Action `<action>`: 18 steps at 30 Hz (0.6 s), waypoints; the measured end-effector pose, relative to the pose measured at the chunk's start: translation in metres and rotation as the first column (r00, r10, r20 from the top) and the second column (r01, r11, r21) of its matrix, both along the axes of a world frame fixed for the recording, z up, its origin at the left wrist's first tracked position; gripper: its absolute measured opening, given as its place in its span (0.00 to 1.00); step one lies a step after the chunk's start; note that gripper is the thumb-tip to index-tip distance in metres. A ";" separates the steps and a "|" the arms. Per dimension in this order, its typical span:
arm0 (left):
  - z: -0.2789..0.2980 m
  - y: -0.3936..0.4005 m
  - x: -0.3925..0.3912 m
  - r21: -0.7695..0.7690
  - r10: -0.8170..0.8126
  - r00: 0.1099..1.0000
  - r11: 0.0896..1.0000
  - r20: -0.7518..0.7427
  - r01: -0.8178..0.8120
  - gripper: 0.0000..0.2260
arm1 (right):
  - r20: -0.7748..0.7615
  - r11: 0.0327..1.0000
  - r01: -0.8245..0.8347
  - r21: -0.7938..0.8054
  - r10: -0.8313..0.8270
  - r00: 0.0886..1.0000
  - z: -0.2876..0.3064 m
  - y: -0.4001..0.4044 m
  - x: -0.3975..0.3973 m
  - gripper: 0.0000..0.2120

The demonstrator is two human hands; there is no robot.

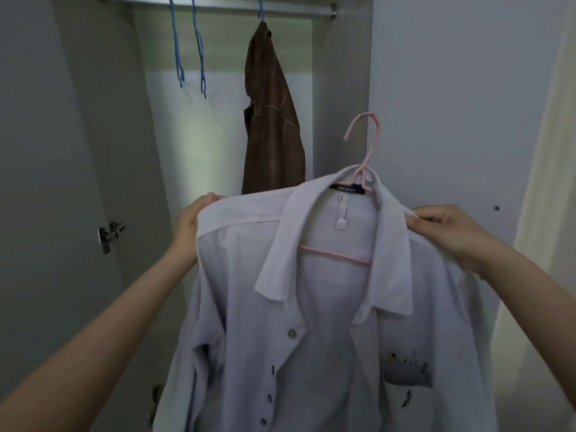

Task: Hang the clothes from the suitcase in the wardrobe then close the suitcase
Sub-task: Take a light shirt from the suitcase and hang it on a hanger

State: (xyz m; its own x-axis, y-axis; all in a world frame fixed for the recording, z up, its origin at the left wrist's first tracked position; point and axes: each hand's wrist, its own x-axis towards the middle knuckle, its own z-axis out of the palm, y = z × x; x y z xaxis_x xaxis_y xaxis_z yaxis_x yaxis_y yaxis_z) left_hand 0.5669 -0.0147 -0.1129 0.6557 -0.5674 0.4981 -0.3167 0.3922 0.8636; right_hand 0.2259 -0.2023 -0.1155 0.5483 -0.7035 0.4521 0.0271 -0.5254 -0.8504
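Here the white shirt (pixel 311 307) hangs on a pink hanger (pixel 361 160), held up near, in front of the open wardrobe (pixel 93 120). The left hand (pixel 190 226) has its fingers clenched on the shirt's left shoulder; the right hand (pixel 448 232) pinches the right shoulder. Farther in, a brown jacket (pixel 271 120) hangs from the rail (pixel 218 3), with two empty blue hangers (pixel 190 51) to its left.
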 end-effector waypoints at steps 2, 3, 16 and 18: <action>0.007 0.009 -0.011 -0.031 -0.014 0.999 0.999 0.043 0.016 0.20 | 0.000 1.000 0.024 0.005 -0.024 1.000 0.001 -0.003 -0.001 0.12; 0.011 0.015 -0.013 -0.027 0.015 0.994 1.000 0.112 -0.012 0.19 | -0.005 1.000 0.031 0.003 -0.031 1.000 0.003 -0.003 -0.002 0.11; -0.016 0.011 -0.032 0.041 0.135 0.343 0.886 0.930 -0.461 0.20 | -0.039 0.997 -0.031 -0.076 0.028 0.999 0.015 0.012 0.025 0.12; -0.019 0.013 -0.027 0.030 0.150 0.414 0.917 0.898 -0.398 0.16 | -0.083 0.992 0.015 -0.123 -0.026 0.996 0.017 0.009 0.024 0.15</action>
